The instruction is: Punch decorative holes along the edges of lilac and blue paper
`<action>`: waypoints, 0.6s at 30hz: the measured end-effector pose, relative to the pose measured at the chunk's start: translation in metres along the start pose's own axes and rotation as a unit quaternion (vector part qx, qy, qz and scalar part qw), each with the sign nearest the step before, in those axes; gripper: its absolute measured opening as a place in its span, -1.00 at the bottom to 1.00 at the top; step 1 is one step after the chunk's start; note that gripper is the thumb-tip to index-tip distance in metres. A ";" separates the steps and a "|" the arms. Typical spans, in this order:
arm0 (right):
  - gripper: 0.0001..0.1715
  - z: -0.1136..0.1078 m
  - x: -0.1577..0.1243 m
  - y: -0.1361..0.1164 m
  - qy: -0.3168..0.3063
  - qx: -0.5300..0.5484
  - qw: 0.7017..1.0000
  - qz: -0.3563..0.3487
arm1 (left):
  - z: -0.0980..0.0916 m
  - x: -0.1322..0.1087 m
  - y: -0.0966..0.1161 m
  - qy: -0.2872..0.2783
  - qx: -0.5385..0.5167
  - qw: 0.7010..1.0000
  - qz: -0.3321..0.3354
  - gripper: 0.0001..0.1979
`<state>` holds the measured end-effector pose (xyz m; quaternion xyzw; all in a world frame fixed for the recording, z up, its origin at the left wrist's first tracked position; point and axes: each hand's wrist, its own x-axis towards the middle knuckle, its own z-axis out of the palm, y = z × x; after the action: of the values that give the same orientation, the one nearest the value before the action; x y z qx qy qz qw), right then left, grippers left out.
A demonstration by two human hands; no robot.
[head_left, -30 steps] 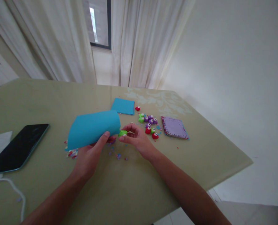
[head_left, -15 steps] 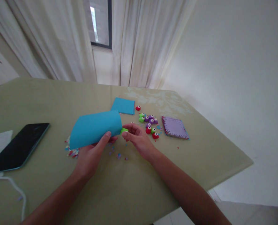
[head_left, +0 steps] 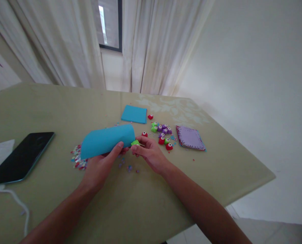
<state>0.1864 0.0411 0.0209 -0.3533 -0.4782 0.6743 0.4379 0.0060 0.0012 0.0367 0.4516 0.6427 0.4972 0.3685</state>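
As the left hand (head_left: 100, 166) grips blue paper (head_left: 106, 140), the right hand (head_left: 152, 153) pinches a green piece (head_left: 135, 143).
Pale scrollwork (head_left: 169, 106) marks the olive tabletop (head_left: 64, 112); whitish curtains (head_left: 163, 44) flank a window (head_left: 112, 25).

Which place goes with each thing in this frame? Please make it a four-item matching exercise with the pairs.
1. blue sheet
2. green punch at the sheet's edge
3. black tablet
4. purple-topped stack

A. on the table, far left
B. in the right hand
C. on the table, right side
D. in the left hand, curved

Pairs: 1-D, 2-B, 3-A, 4-C
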 end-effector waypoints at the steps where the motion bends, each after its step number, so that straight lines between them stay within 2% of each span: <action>1: -0.47 -0.001 0.000 0.000 -0.003 -0.002 1.000 -0.002 | 0.000 0.000 0.000 -0.003 -0.004 1.000 -0.002 -0.62; 12: -0.47 -0.001 -0.002 -0.006 -0.025 -0.060 0.998 0.003 | -0.001 0.000 0.000 0.011 -0.004 1.000 -0.015 -0.58; 18: -0.48 -0.002 -0.002 -0.004 -0.014 -0.053 0.998 0.005 | -0.003 0.000 0.010 0.006 -0.011 0.999 -0.029 -0.66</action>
<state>0.1896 0.0409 0.0242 -0.3685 -0.5179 0.6551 0.4085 0.0057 0.0017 0.0471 0.4256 0.6522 0.4960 0.3840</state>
